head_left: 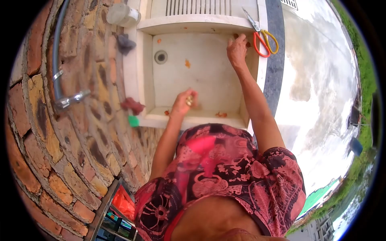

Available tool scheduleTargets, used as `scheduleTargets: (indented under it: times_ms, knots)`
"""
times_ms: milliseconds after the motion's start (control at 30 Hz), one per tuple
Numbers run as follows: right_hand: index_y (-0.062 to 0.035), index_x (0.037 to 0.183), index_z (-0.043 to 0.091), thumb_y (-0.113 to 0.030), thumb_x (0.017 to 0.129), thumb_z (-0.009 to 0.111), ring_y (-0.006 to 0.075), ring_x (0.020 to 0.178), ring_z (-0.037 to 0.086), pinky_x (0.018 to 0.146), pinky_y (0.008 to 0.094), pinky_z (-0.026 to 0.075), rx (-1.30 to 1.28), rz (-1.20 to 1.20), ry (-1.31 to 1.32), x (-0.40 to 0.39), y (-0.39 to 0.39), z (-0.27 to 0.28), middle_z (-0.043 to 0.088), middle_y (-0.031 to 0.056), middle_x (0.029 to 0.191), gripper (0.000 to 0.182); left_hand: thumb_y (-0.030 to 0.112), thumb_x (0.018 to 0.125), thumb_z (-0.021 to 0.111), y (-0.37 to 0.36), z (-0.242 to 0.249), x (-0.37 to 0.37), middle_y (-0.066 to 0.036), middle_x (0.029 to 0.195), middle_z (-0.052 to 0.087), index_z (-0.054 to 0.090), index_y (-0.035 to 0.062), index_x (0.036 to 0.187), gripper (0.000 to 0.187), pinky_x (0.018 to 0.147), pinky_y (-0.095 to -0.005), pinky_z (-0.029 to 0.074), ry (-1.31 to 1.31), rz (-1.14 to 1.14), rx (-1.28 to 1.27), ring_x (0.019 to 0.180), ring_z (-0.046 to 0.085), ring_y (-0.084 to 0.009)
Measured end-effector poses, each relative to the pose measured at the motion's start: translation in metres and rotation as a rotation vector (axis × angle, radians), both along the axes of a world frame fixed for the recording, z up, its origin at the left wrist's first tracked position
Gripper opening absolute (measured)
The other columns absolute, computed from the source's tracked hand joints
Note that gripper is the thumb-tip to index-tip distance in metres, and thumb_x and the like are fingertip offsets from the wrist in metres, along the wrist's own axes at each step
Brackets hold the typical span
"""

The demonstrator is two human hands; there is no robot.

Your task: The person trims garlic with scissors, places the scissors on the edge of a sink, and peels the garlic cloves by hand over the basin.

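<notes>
Over the near part of a white sink (209, 76), my left hand (183, 103) is closed around small yellowish pieces (189, 100), partly blurred. My right hand (237, 50) reaches into the far right corner of the basin. Its fingers are bent down and drawn together beside a reddish-brown scrap (248, 44), and what they pinch I cannot tell. Orange-brown scraps lie about the basin: one scrap (187, 63) in the middle, another scrap (220, 115) along the near side. A round drain (161, 57) sits at the left of the basin floor.
Scissors (263, 40) with red and yellow handles lie on the right rim. On the left stand a clear jar (124, 16), a dark cloth (126, 44), a dark red cloth (132, 105) and a green item (133, 121). A brick wall (80, 132) with a tap (72, 99) rises at left.
</notes>
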State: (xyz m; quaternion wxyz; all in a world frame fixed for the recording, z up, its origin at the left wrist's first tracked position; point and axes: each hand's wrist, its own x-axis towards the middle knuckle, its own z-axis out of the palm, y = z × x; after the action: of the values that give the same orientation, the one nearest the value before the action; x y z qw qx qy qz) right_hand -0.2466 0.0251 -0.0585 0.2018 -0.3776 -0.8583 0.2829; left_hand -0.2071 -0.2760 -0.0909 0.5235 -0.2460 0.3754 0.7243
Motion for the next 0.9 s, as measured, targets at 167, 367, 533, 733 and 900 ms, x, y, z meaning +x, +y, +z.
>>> scheduleTargets:
  times_ms: [167,367,533,733,900]
  knots:
    - [0.0034,0.100,0.051,-0.013,0.085,0.053,0.0393,0.074,0.061,0.067,0.0460,0.052,-0.133,0.125,-0.179,-0.016,0.036,-0.063,0.059,0.0196,0.086,0.023,0.027,0.089,0.058,0.014,0.038,0.000,0.002,0.067,0.045,0.060,-0.0007,0.092,0.028,0.041,-0.0176,0.028,0.123,-0.219,0.003,0.053,0.040,-0.0053]
    - [-0.0040,0.095,0.058,-0.007,0.089,0.049,0.0101,0.064,0.054,0.057,0.0242,0.047,-1.572,0.170,0.302,0.051,-0.039,-0.016,0.059,0.0050,0.081,0.011,0.026,0.090,0.057,0.022,0.047,-0.006,0.004,0.065,0.044,0.057,-0.0007,0.100,0.029,0.040,-0.0157,0.026,0.384,-0.214,-0.132,0.052,0.038,-0.0022]
    - [-0.0044,0.092,0.058,-0.007,0.090,0.052,0.0081,0.063,0.053,0.055,0.0220,0.045,-1.616,0.095,0.316,0.094,-0.102,0.024,0.060,0.0041,0.082,0.007,0.026,0.086,0.064,0.046,0.056,-0.010,0.004,0.065,0.046,0.057,0.0016,0.096,0.028,0.040,-0.0160,0.028,0.737,-0.177,-0.205,0.051,0.038,-0.0022]
    - [-0.0009,0.087,0.057,-0.012,0.090,0.053,0.0070,0.059,0.048,0.053,0.0227,0.040,-1.087,0.262,0.189,0.102,-0.123,0.039,0.059,0.0025,0.070,0.012,0.022,0.085,0.064,0.064,0.060,0.008,0.002,0.065,0.051,0.055,0.0033,0.089,0.021,0.040,-0.0179,0.031,1.211,-0.099,-0.412,0.051,0.042,-0.0025]
    - [0.0015,0.085,0.056,-0.013,0.087,0.053,0.0092,0.059,0.051,0.053,0.0249,0.042,-0.740,0.332,0.165,0.094,-0.130,0.051,0.059,0.0061,0.067,0.015,0.022,0.085,0.060,0.058,0.070,0.006,-0.002,0.064,0.055,0.054,0.0017,0.084,0.021,0.046,-0.0234,0.037,0.882,-0.168,-0.388,0.052,0.045,-0.0074]
